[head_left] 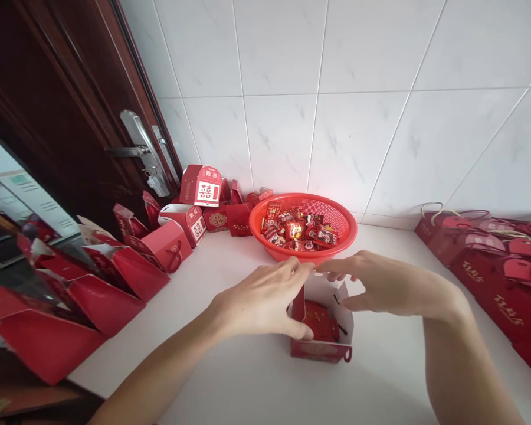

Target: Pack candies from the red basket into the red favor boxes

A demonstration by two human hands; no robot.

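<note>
An open red gift box (321, 349) with a white inside stands on the white tabletop in front of me. Inside it lies a red packet (321, 321), partly covered by my hands. My left hand (265, 298) reaches over the box's left side, its thumb on the near left rim and its fingers at the far edge. From the right comes my right hand (380, 283), with the fingers bent at the far edge and the thumb by the right wall. Both sets of fingertips meet at the back of the box and partly hide what they grip there.
Behind the box stands a red plastic basket (259, 233) of wrapped sweets (294, 229). Red boxes (115, 283) line the left edge, with more boxes (203, 186) stacked by the wall. Red gift bags (491, 265) line the right. A dark door (84, 88) is at left.
</note>
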